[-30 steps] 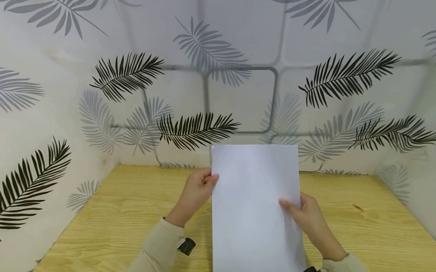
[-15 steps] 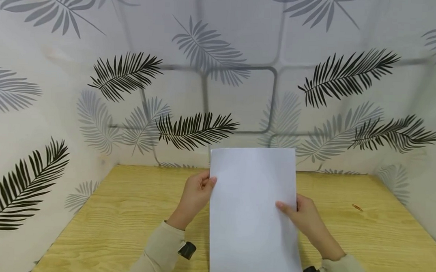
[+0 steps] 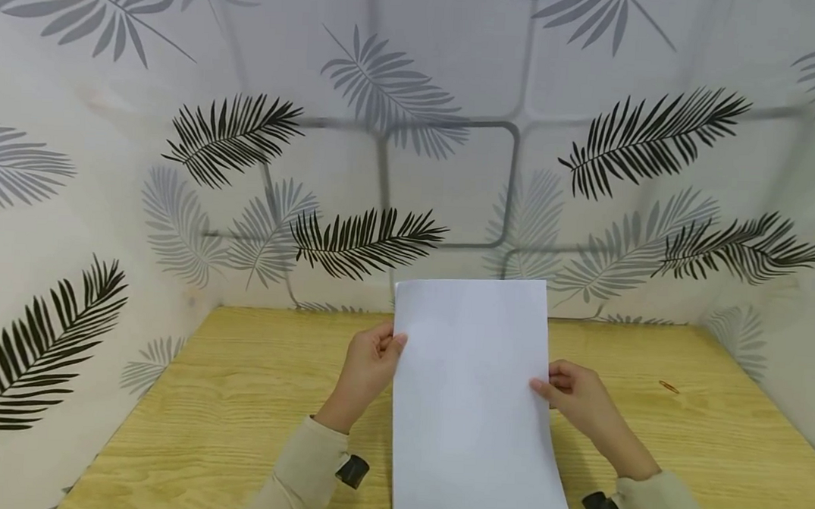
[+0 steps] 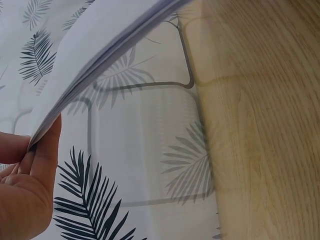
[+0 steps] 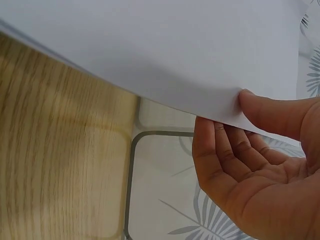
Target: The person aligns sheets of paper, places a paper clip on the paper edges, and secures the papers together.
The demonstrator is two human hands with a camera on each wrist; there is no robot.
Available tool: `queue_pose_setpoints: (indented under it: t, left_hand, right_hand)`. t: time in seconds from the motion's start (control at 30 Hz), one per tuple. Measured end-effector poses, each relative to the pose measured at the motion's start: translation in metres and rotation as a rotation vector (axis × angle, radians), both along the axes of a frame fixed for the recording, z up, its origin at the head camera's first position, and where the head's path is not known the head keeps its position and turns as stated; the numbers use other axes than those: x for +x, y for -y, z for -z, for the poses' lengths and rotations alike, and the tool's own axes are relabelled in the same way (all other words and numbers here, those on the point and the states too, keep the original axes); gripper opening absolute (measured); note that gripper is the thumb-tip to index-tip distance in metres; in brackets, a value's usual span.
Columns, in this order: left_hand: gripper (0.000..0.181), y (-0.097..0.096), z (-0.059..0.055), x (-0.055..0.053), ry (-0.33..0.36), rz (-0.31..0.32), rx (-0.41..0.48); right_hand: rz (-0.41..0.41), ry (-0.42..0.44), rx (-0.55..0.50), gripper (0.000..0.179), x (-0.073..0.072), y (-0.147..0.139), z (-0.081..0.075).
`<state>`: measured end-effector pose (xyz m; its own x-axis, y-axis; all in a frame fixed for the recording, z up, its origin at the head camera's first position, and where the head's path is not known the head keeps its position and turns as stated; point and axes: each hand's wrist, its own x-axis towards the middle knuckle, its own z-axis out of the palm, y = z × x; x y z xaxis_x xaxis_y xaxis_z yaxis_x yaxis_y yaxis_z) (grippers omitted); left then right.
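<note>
Though left hand (image 3: 370, 359) and right hand (image 3: 581, 395) pinch gathered paper sheets (image 3: 469, 409), the paper clip (image 3: 669, 387) right of them lies unattached.

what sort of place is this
Probably an indoor work corner: a broad yellow wood-grain tabletop, off-white walls printed with black and grey leaves around its back and sides, and a thin stack of white paper sheets held above it.

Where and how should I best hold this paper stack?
Pinch the paper stack by its long side edges, coming from both sides, thumbs in front, fingers behind, as the left hand and right hand do. Those edges are exposed, and it curves and looks layered, so two-sided support should probably limit sagging.
</note>
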<state>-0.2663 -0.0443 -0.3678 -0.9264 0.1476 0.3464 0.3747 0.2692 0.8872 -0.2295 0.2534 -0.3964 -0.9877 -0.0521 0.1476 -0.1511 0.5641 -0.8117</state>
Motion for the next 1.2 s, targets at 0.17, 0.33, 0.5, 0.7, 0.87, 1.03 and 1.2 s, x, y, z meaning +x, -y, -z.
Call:
queue_pose_setpoints:
  t: [0.17,0.33,0.5,0.7,0.87,1.03,1.2]
  left_hand:
    - [0.019,0.001,0.001,0.001,-0.005,0.003,0.001]
    - [0.018,0.0,0.002,0.001,-0.002,0.0,0.001]
    - [0.018,-0.001,0.002,0.0,-0.002,0.002,0.007]
    - [0.019,0.0,0.003,0.0,-0.009,0.006,0.009]
    - [0.017,0.001,0.003,-0.001,-0.028,0.008,0.002]
    - [0.017,0.002,0.003,-0.001,-0.032,0.014,-0.001]
    - [0.018,0.003,0.004,0.0,-0.032,0.019,0.001]
  right_hand:
    - [-0.012,0.008,-0.021,0.02,0.0,0.0,0.001]
    - [-0.023,0.011,-0.025,0.022,0.0,-0.003,0.0]
    - [-0.044,-0.004,-0.035,0.024,0.0,-0.011,0.002]
    - [-0.079,-0.024,-0.059,0.023,-0.002,-0.023,0.004]
    - [-0.081,-0.022,-0.043,0.024,-0.004,-0.03,0.006]
    - [-0.064,-0.017,-0.022,0.026,-0.004,-0.037,0.007]
    - [-0.038,-0.014,0.014,0.025,-0.004,-0.046,0.009]
